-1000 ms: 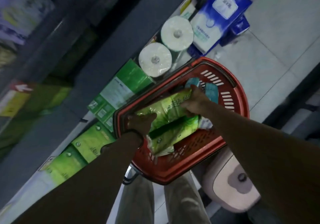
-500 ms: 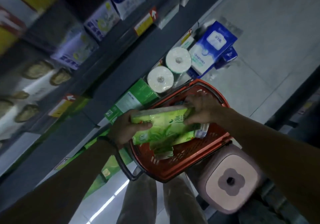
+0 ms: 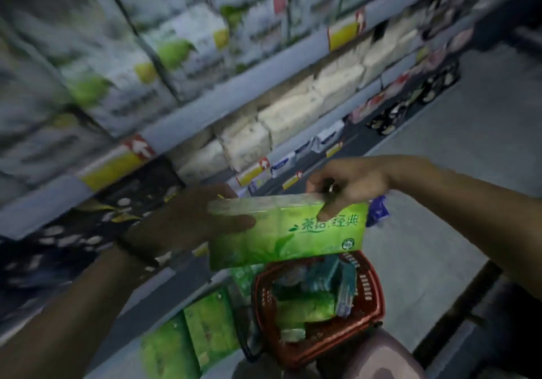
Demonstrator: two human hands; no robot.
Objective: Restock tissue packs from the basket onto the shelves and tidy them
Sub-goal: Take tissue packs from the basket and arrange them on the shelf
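Item: green plastic-wrapped tissue pack (image 3: 289, 232) | Change: lifted clear of red plastic basket (image 3: 377, 299), now level with shelves (image 3: 205, 106) | Grip: left hand (image 3: 190, 226) and right hand (image 3: 349, 186) clasp its ends | Next: shelving.

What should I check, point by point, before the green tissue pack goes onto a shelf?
1. Pack held by both hands: ok. The left hand grips one end of the green tissue pack, the right hand the other.
2. Pack out of the basket: ok. It is above the red basket, not touching it.
3. Free slot on a shelf: cannot tell. The shelves look blurred and full.
4. Matching green packs: ok. Some stand low beside the basket.
5. More stock left: ok. Packs remain in the basket.
6. Pack undamaged: cannot tell, too blurred.
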